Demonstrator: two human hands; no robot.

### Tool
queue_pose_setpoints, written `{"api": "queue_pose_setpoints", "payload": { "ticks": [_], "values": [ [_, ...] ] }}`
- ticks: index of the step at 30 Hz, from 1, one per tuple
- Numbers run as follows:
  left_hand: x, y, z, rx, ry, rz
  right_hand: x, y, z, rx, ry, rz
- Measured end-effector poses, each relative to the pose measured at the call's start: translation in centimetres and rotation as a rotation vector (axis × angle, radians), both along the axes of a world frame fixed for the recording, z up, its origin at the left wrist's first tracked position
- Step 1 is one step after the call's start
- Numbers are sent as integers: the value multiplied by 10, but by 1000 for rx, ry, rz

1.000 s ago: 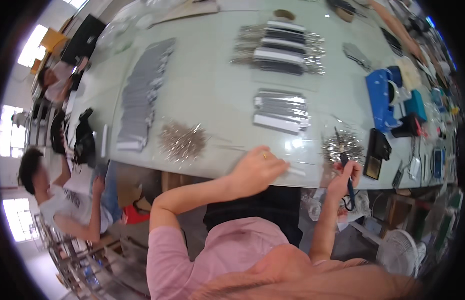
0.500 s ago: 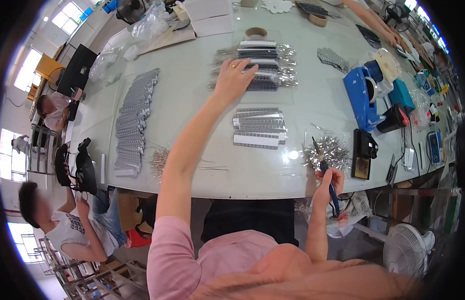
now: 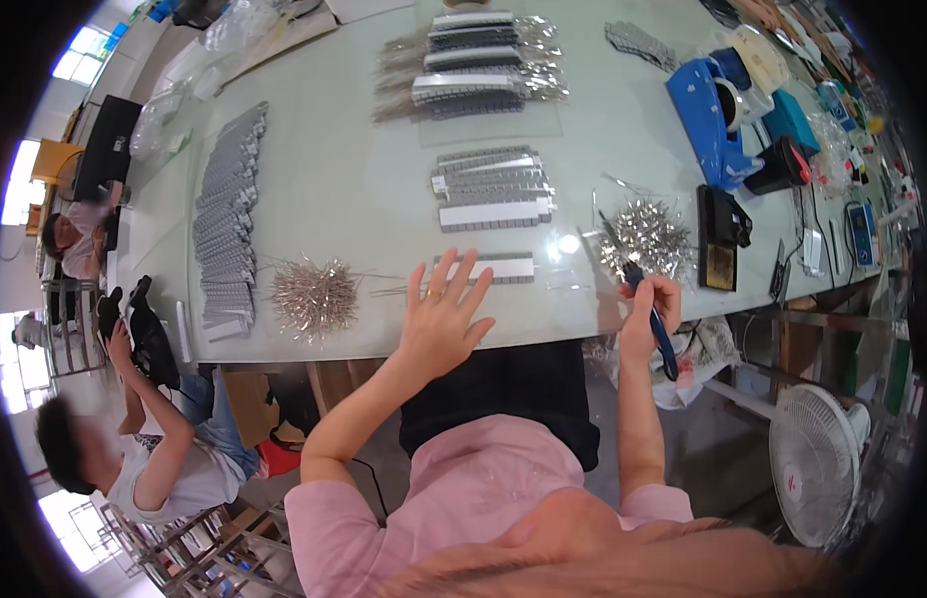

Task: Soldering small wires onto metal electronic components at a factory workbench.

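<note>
My left hand (image 3: 441, 314) hovers over or rests at the near part of the table, fingers spread. A single grey strip with a white face (image 3: 508, 268) lies at its fingertips, partly hidden; whether they touch is hard to tell. Between the fingers of my right hand (image 3: 655, 304) is a soldering iron (image 3: 666, 354) with a dark blue handle, its thin tip pointing away from me. Beyond that tip lies a heap of silvery wire leads (image 3: 645, 237). Several grey strips (image 3: 493, 189) lie stacked ahead of the single strip.
Farther off is a row of strips with wire leads (image 3: 470, 65). Another wire heap (image 3: 314, 297) and a long row of grey strips (image 3: 227, 219) occupy the left. A blue tape dispenser (image 3: 704, 120) and black soldering stand (image 3: 717, 239) stand right. A person (image 3: 184, 448) sits at left.
My left hand has come back from the far row of strips toward me, and a single strip now lies at its fingers. The view has shifted; my right hand still holds the soldering iron.
</note>
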State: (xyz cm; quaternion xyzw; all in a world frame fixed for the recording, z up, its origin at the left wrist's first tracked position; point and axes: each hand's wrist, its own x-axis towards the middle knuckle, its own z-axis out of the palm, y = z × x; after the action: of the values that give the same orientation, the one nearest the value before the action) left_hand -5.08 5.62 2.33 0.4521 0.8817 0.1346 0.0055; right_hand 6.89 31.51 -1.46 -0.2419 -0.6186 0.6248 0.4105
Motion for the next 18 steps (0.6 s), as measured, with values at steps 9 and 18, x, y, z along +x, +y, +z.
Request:
{"api": "queue_pose_setpoints", "payload": {
  "ticks": [9, 18],
  "values": [
    [27, -6, -13, 21, 15, -1, 45, -22, 41, 120, -168, 259],
    [25, -6, -19, 26, 25, -19, 41, -28, 72, 368, -378, 282]
  ]
}}
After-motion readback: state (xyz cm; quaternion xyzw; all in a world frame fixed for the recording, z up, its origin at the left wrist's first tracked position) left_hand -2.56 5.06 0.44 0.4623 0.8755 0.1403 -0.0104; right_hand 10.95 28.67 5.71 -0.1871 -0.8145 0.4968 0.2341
